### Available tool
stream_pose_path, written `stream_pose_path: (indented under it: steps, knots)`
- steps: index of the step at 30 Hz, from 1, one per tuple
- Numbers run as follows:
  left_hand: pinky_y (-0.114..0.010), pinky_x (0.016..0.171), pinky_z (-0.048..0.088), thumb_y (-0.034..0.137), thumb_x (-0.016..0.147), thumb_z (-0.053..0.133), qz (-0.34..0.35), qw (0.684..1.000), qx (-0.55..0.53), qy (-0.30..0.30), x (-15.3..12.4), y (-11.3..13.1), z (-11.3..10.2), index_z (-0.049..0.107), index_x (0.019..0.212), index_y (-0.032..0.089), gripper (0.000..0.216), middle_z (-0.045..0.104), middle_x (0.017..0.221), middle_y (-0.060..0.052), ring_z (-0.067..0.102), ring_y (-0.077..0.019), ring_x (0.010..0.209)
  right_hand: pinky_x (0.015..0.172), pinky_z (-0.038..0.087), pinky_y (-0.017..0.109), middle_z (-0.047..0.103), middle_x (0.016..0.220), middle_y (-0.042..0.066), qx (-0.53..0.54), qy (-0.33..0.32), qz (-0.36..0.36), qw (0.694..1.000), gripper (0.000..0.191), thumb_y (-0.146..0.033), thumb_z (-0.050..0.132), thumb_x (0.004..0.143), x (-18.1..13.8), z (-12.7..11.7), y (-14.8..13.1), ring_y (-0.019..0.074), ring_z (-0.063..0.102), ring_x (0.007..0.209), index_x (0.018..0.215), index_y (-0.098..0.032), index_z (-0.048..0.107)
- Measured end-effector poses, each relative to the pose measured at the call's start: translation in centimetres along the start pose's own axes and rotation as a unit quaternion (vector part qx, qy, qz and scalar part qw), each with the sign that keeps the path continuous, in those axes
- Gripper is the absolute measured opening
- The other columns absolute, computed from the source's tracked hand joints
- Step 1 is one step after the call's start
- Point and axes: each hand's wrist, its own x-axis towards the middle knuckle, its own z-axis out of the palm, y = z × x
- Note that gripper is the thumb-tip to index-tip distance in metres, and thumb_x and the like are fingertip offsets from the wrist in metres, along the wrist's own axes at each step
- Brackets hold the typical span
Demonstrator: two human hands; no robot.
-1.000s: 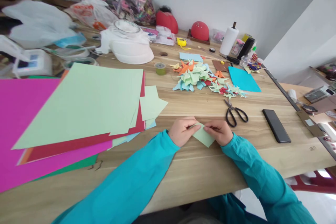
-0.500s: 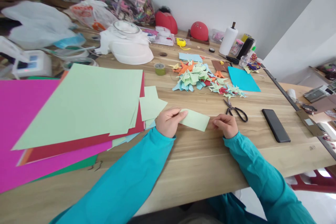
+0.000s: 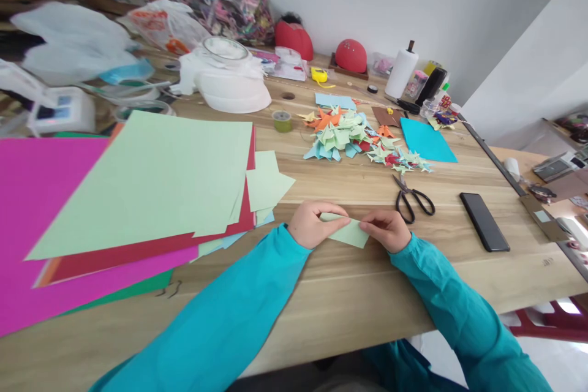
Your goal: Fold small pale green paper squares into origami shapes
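Observation:
A small folded piece of pale green paper (image 3: 350,232) lies on the wooden table (image 3: 349,300) near its front edge. My left hand (image 3: 313,225) pinches its left end, fingers curled over the top edge. My right hand (image 3: 388,230) pinches its right end. Both sleeves are teal. Just left of my left hand lies a stack of large coloured sheets (image 3: 138,196), pale green on top, red and magenta beneath.
Black scissors (image 3: 412,199) and a black phone (image 3: 484,230) lie right of my hands. A heap of folded paper shapes (image 3: 353,138) and a teal sheet (image 3: 427,139) sit further back. A white bowl (image 3: 225,82), paper towel roll (image 3: 401,70) and bags crowd the far side.
A second ago both hands held the paper as a pointed shape. Half a second ago the left hand held it as a longer strip. Now both hands pinch it again, nearer me.

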Motion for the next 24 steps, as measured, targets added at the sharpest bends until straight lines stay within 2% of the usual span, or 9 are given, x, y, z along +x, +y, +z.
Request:
stream_pose_path:
  steps: [4, 10, 17, 21, 24]
  knots:
    - [-0.023, 0.061, 0.045, 0.025, 0.07, 0.058, 0.069, 0.995, 0.034, -0.071, -0.2, 0.0, 0.3, 0.069, 0.066, 0.014, 0.016, 0.065, 0.068, -0.005, 0.059, -0.0137, 0.063, 0.047, 0.038, 0.022, 0.058, 0.057, 0.002, -0.018, -0.006, -0.008, 1.0, 0.023, -0.035, 0.062, 0.069, -0.1, 0.2, -0.3, 0.0099, 0.047, 0.05, 0.067, -0.013, 0.065]
    - [-0.021, 0.059, 0.043, 0.022, 0.075, 0.049, 0.106, 0.986, 0.067, -0.109, -0.5, 0.1, 0.5, 0.068, 0.065, 0.015, 0.022, 0.064, 0.067, -0.004, 0.056, -0.0119, 0.061, 0.042, 0.034, 0.021, 0.054, 0.05, 0.0, -0.01, 0.006, 0.009, 1.0, 0.024, -0.037, 0.063, 0.067, -0.1, 0.2, -0.3, 0.0082, 0.043, 0.045, 0.064, -0.013, 0.065]
    - [-0.023, 0.054, 0.042, 0.027, 0.072, 0.051, 0.061, 0.995, 0.019, -0.079, -0.1, 0.9, -0.4, 0.064, 0.055, 0.014, 0.025, 0.061, 0.061, -0.005, 0.053, -0.0129, 0.057, 0.042, 0.032, 0.021, 0.054, 0.049, -0.001, 0.055, 0.072, 0.041, 0.995, 0.022, -0.036, 0.066, 0.063, 0.1, -0.6, -0.6, 0.0088, 0.042, 0.046, 0.059, -0.015, 0.064]
    - [-0.024, 0.054, 0.043, 0.027, 0.067, 0.057, 0.028, 0.999, -0.041, -0.013, 0.2, 1.3, -1.5, 0.061, 0.05, 0.014, 0.022, 0.06, 0.059, -0.004, 0.053, -0.0134, 0.056, 0.041, 0.029, 0.021, 0.05, 0.046, -0.003, 0.107, 0.138, 0.049, 0.983, 0.021, -0.035, 0.069, 0.059, 0.4, -1.0, -0.4, 0.0074, 0.039, 0.044, 0.056, -0.015, 0.062]
    - [-0.026, 0.053, 0.046, 0.026, 0.065, 0.058, -0.026, 0.993, -0.116, 0.026, 0.4, 1.2, -2.4, 0.062, 0.051, 0.013, 0.02, 0.061, 0.056, -0.004, 0.055, -0.014, 0.053, 0.037, 0.024, 0.02, 0.047, 0.043, -0.004, 0.167, 0.189, 0.067, 0.965, 0.022, -0.035, 0.071, 0.057, 0.7, -1.3, 0.1, 0.0052, 0.034, 0.038, 0.057, -0.015, 0.062]
